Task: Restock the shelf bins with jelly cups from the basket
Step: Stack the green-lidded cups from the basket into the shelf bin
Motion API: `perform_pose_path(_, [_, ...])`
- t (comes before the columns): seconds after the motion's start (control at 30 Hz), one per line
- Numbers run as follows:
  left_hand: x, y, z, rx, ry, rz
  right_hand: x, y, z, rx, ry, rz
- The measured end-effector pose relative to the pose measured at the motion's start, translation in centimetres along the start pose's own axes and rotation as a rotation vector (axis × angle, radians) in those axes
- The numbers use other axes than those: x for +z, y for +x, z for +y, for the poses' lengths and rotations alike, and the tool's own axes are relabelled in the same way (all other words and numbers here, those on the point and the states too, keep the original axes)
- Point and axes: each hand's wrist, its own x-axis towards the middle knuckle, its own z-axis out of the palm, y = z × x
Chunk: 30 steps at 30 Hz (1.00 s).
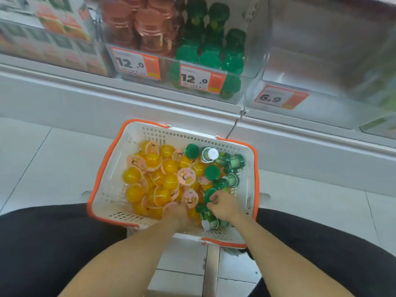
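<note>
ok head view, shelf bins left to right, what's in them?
Orange cartons → brown cups → green cups → clear bin with the 6,9 tag, contents too blurred to tell.

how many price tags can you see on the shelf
3. One reading 12.0 under the brown jelly cups, another 12.0 under the green jelly cups, and a 6.9 tag further right. More may lie outside the frame.

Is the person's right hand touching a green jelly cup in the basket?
Touching. The head view shows the right hand with fingers curled round a green jelly cup inside the basket.
</note>
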Motion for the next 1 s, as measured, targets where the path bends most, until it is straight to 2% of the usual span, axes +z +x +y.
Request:
perform_pose_path(0.1, [0.4, -0.5, 1.3, 0.036, 0.104, -0.02, 1.0, 0.3, 1.4, 0.052, -0.123, -0.052])
perform_pose_path(0.2, [0.7, 0.2, 1.6, 0.103, 0.222, 0.099, 1.4, 0.5, 2.0, 0.094, -0.131, 0.083])
perform_pose_path(0.3, [1.4, 1.5, 1.6, 0.126, 0.042, 0.066, 1.4, 0.9, 1.8, 0.1, -0.09, 0.27])
perform_pose_path(0.37, [1.7, 1.8, 2.2, 0.138, -0.051, 0.081, 1.3, 1.3, 1.6, 0.078, -0.071, 0.333])
perform_pose_path(0.6, [2.1, 2.1, 2.8, 0.3, -0.081, 0.093, 1.5, 2.5, 1.5, 0.077, -0.041, 0.322])
perform_pose_path(0.73, [0.2, 2.1, 0.5, 0.246, -0.141, -0.003, 1.7, 3.2, 0.6, 0.096, -0.124, 0.28])
perform_pose_path(0.8, [-1.0, 1.8, -0.8, 0.206, -0.311, -0.072, 2.0, 3.5, 0.2, 0.096, -0.227, 0.283])
perform_pose_path(0.87, [-2.4, 0.6, -1.4, 0.116, -0.657, -0.201, 2.4, 3.6, -0.2, 0.093, -0.278, 0.278])
perform_pose_path(0.93, [-4.0, -0.7, -1.5, 0.052, -0.945, -0.352, 2.4, 3.5, -0.9, 0.118, -0.197, 0.285])
perform_pose_path(1.0, [-5.3, -1.5, -1.5, 0.046, -1.166, -0.473, 1.5, 3.5, -1.7, 0.18, 0.017, 0.3])
